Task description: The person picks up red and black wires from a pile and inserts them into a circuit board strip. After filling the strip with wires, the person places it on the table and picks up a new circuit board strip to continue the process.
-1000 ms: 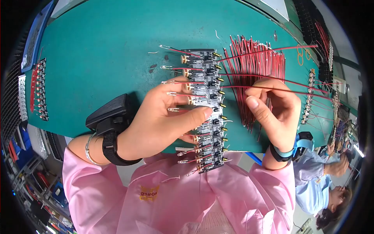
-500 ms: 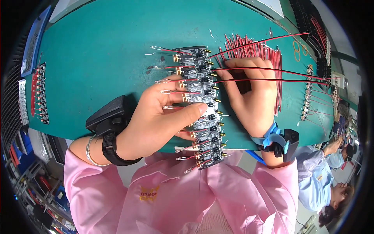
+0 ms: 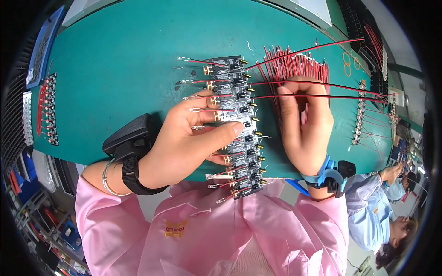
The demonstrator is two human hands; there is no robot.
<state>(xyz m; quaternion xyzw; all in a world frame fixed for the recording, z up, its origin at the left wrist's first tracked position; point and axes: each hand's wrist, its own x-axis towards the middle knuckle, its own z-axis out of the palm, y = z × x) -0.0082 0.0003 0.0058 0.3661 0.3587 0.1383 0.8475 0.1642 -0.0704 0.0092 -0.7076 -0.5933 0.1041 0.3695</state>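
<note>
My left hand (image 3: 184,131) is closed on a long strip of joined black circuit boards (image 3: 237,99), its thumb pressed on the board face and fingers beneath. Small clear-tipped parts on red leads (image 3: 199,82) stick out along the strip's left side. Gold-coloured pins line its right edge. From the upper boards, long red-and-black wires (image 3: 340,87) run off to the right, two of them crossing over my right hand (image 3: 308,117). That hand is curled, thumb and fingertips together, above a thick bundle of red wires (image 3: 299,64). What its fingertips hold, if anything, is hidden.
A green mat (image 3: 138,50) covers the table. Boards with red wires (image 3: 48,110) lie at the far left; another wired board strip (image 3: 359,112) lies at the right. Rubber bands (image 3: 347,63) rest near the back right. A co-worker in light blue (image 3: 373,216) sits at the right.
My right hand has moved right, away from the board edge and over the red wire bundle; its thumb and fingers have drawn closer together. My left hand and the strip stay nearly still.
</note>
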